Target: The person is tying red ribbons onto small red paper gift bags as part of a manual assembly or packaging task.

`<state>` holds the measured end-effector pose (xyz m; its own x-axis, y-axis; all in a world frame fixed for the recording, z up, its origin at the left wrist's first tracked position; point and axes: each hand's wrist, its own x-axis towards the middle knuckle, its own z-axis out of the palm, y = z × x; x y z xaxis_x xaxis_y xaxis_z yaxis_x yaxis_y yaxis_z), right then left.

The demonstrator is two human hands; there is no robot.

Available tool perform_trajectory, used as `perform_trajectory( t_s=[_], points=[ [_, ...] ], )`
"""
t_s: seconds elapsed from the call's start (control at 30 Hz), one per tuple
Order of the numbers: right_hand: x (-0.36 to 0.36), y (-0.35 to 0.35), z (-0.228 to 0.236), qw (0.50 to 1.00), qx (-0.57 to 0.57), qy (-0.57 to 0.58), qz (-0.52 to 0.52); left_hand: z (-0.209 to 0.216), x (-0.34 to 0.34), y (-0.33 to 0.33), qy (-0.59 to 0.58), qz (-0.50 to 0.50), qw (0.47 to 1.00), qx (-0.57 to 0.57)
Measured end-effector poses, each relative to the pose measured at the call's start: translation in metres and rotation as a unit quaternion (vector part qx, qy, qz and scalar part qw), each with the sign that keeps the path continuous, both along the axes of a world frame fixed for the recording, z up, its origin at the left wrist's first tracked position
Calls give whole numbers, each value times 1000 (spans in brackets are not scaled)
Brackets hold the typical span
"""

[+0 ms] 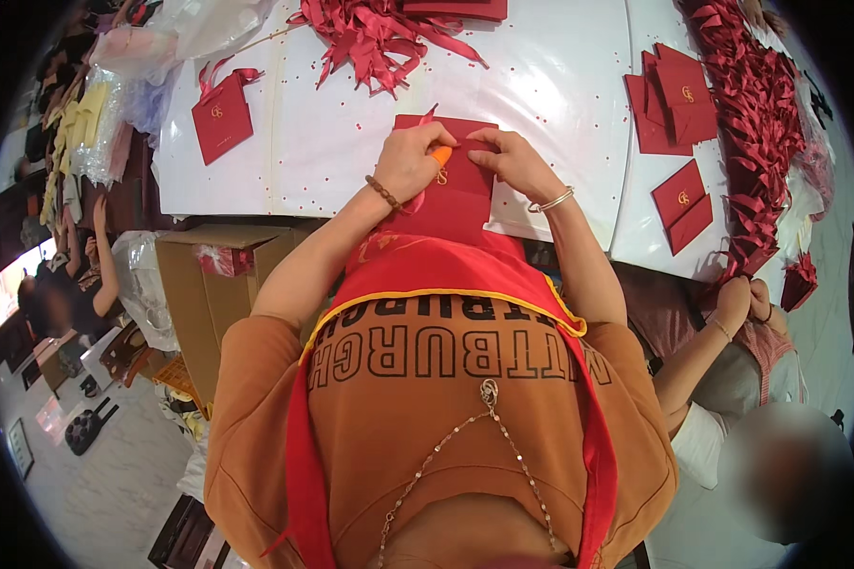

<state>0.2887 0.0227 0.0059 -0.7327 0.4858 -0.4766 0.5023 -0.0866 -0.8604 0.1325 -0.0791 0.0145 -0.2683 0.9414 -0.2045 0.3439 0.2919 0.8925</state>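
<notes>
A red paper gift bag point(467, 204) with a gold emblem lies flat at the table's near edge, in front of my red apron. My left hand point(413, 159) is closed over the bag's upper left part, with an orange finger cover on one finger. A red ribbon point(416, 202) passes through its grip and shows above and below the fingers. My right hand point(520, 163) pinches at the upper right part of the same bag, its thumb and finger close together. Whether a ribbon end lies between those fingertips is hidden.
A heap of red ribbons point(365, 43) lies at the far middle. Finished bag point(223, 119) sits left; stacked red bags point(683, 100) and two more point(683, 204) lie right. Ribboned bags line the right edge. A cardboard box point(185, 294) stands left below the table. A co-worker's hands point(738, 302) work at right.
</notes>
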Motion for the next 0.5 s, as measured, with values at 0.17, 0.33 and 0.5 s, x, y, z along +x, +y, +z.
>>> perform_trajectory(
  t_s=[0.17, 0.33, 0.5],
  points=[
    [-1, -1, 1, 1000, -25, -9, -14, -10, 8, -1, 99, -32, 994, 43],
    [0, -2, -6, 999, -30, 3, -28, -7, 11, 1, 140, -25, 990, 21],
    [0, -5, -7, 1000, 4, 3, -28, -11, 16, 1, 132, -8, 991, 35]
  ],
)
